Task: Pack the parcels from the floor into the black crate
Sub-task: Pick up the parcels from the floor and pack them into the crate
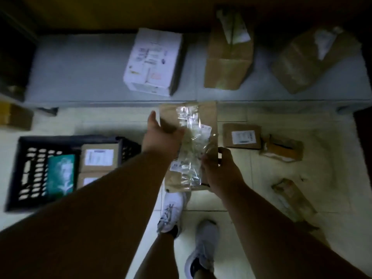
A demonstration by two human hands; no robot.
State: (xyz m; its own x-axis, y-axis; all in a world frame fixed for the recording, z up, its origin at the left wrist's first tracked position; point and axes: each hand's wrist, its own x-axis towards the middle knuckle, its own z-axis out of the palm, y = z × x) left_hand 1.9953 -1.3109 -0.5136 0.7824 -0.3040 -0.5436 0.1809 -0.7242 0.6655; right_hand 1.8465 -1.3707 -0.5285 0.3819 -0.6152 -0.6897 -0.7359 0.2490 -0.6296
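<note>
Head view: both hands hold a brown parcel (208, 115) above the floor (332, 158), right of the crate (26, 141)

Left hand (161, 133) grips the parcel's far left edge — right hand (218, 168) pinches its near right side, over the shiny plastic. Crate holds a green packet (60, 174) and two labelled parcels (98, 158). Three more parcels (241, 135) lie on the tiles to the right — white box (153, 61) and two brown boxes (229, 57) sit on the grey ledge (80, 67) beyond

Bare forearms, no sleeves; white lace-up trainers (203, 248) on both feet, dark ankle socks (174, 231) (legs bare above)
</note>
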